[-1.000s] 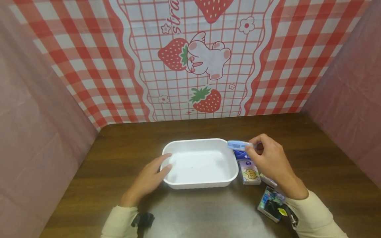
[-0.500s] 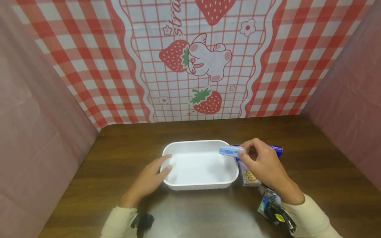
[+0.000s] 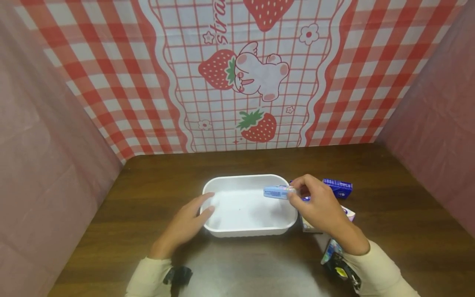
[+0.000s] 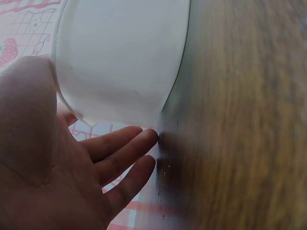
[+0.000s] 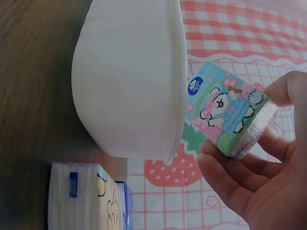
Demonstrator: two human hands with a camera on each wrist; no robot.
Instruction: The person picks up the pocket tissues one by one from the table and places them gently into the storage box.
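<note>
The L hand (image 3: 185, 222) rests at the 9 o'clock edge of the white plastic tub (image 3: 241, 216), fingers loose & apart, w/ no tight grip; prob. to stop it sliding. The R hand (image 3: 320, 205) pinches the light blue plastic-wrapped pack (image 3: 276, 192) by its edges, thumb on one side & fingers on the other, prob. so it won't slip. That pack is up over the tub, at 2 o'clock from its middle.

Out past the R hand, near 3 o'clock, a shiny dark blue pack (image 3: 337, 189) lies on the brown wooden table (image 3: 167, 177). At 4 o'clock, a pale pack w/ a yellow cartoon (image 5: 74, 199) sits just beside the tub, prob. to be in easy reach.

Hard to see: the R hand hides lots of the packs, & a black wrist strap (image 3: 343, 270) covers part of a blue-green pack (image 3: 330, 251). Can't tell if the held pack touches the rim. Tiny print's too blurry.
</note>
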